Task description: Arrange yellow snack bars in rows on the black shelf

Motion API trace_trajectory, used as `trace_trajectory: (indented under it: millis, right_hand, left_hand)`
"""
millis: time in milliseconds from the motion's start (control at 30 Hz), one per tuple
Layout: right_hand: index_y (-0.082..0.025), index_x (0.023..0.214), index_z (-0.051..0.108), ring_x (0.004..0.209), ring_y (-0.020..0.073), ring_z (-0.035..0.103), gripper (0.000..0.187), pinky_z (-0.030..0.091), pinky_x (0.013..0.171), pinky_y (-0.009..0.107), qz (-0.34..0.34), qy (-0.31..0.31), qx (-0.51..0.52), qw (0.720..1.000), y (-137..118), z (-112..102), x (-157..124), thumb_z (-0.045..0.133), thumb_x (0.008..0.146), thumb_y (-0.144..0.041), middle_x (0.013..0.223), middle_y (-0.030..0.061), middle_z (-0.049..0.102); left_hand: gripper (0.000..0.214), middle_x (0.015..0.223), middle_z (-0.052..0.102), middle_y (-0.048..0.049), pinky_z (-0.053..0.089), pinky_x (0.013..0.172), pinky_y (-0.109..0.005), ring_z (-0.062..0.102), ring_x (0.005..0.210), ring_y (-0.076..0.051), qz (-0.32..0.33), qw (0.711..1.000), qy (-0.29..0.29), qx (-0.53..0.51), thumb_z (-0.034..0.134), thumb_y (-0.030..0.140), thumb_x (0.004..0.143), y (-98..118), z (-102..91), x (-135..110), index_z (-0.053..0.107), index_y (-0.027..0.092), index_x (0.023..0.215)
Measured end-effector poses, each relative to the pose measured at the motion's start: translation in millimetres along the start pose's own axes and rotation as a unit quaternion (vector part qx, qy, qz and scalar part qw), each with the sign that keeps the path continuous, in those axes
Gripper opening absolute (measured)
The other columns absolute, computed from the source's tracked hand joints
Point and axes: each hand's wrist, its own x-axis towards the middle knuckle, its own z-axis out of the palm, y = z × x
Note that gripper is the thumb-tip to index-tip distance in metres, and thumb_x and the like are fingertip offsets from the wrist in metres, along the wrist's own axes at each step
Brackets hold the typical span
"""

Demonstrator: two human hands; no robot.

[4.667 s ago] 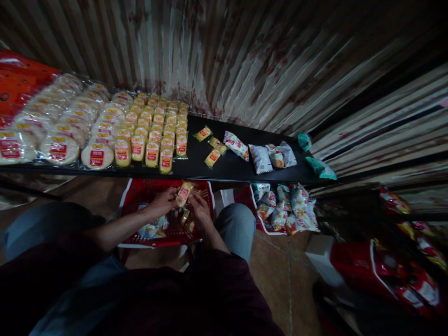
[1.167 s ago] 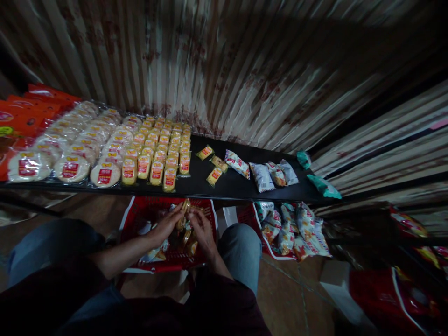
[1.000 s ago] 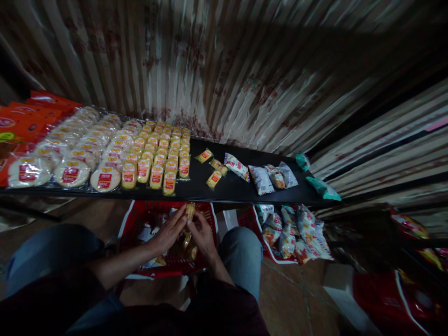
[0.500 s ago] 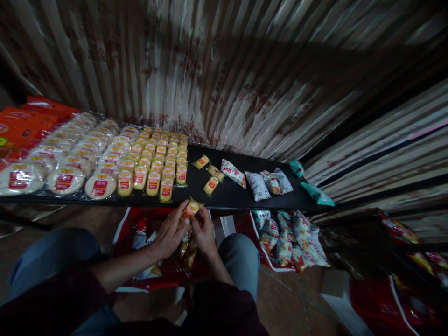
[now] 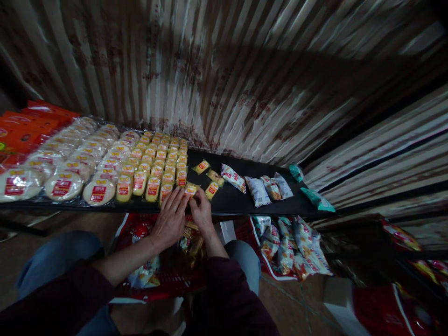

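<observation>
A small wrapped yellow cake (image 5: 191, 189) with a red-and-yellow label is at the black shelf's front edge, at the near end of the rightmost row. My left hand (image 5: 172, 214) has its fingers closed at the cake's left side, partly in front of the neighbouring cakes. From the right, my right hand (image 5: 201, 212) pinches the same cake between thumb and fingers. Several matching wrapped cakes (image 5: 153, 189) stand in tight rows just left of it. Three loose cakes (image 5: 212, 190) lie to the right on the shelf (image 5: 231, 203).
Round wrapped flat cakes (image 5: 99, 192) and orange packets (image 5: 24, 130) fill the shelf's left. White snack bags (image 5: 257, 191) and green packets (image 5: 318, 199) lie right. Below are a red basket (image 5: 175, 282) between my knees and another basket (image 5: 257, 242) of snack bags. A striped curtain (image 5: 196, 84) hangs behind.
Both hands have moved forward with the cake, from above the red basket to the shelf's front edge beside the rightmost row. The view has shifted slightly.
</observation>
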Motion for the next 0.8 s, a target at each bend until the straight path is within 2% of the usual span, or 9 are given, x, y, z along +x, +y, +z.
trace_trajectory:
  millis: [100, 233, 533, 700, 800]
  right_hand:
    - [-0.022, 0.110, 0.056, 0.082, 0.0155, 0.062, 0.034, 0.049, 0.081, 0.028, -0.005, -0.007, 0.009, 1.000, 5, 4, 10, 0.052, 0.076, -0.021, 0.095, 0.0005, 0.068]
    - [-0.022, 0.113, 0.055, 0.086, 0.0155, 0.063, 0.037, 0.049, 0.083, 0.029, -0.013, -0.013, 0.009, 1.000, 11, 8, 17, 0.052, 0.077, -0.022, 0.099, 0.0012, 0.068]
    - [-0.024, 0.111, 0.060, 0.088, 0.0174, 0.059, 0.037, 0.046, 0.087, 0.032, -0.048, -0.004, -0.043, 0.998, 15, 11, 25, 0.055, 0.074, -0.018, 0.098, 0.0026, 0.065]
    - [-0.024, 0.109, 0.063, 0.083, 0.0173, 0.056, 0.038, 0.047, 0.083, 0.032, -0.075, 0.000, -0.098, 0.992, 12, 10, 32, 0.055, 0.073, -0.016, 0.090, 0.0033, 0.058]
    - [-0.026, 0.112, 0.062, 0.086, 0.0172, 0.055, 0.041, 0.047, 0.083, 0.031, -0.080, 0.003, -0.097, 0.992, 11, 11, 36, 0.055, 0.073, -0.016, 0.094, 0.0038, 0.056]
  left_hand:
    - [0.059, 0.148, 0.032, -0.0150, 0.012, 0.112, -0.054, 0.008, 0.142, -0.028, 0.005, 0.997, -0.008, 0.075, 0.042, 0.012, 0.079, 0, -6.6, 5, 0.037, 0.011, 0.138]
    - [0.059, 0.148, 0.031, -0.0149, 0.008, 0.112, -0.056, 0.009, 0.141, -0.029, 0.011, 0.993, -0.015, 0.119, 0.044, 0.015, 0.078, 0, -11.9, 9, 0.039, 0.012, 0.137]
    - [0.059, 0.147, 0.034, -0.0132, 0.009, 0.112, -0.056, 0.008, 0.141, -0.031, 0.001, 0.989, -0.012, 0.144, 0.046, 0.016, 0.077, -7, -9.0, 8, 0.041, 0.011, 0.136]
    - [0.059, 0.148, 0.030, -0.0148, 0.008, 0.112, -0.056, 0.005, 0.141, -0.032, -0.006, 0.988, -0.021, 0.153, 0.046, 0.018, 0.077, -8, -9.7, 8, 0.041, 0.009, 0.135]
    - [0.059, 0.148, 0.029, -0.0163, 0.007, 0.113, -0.055, 0.006, 0.141, -0.032, -0.008, 0.987, -0.027, 0.160, 0.046, 0.019, 0.078, -10, -8.6, 7, 0.041, 0.007, 0.135]
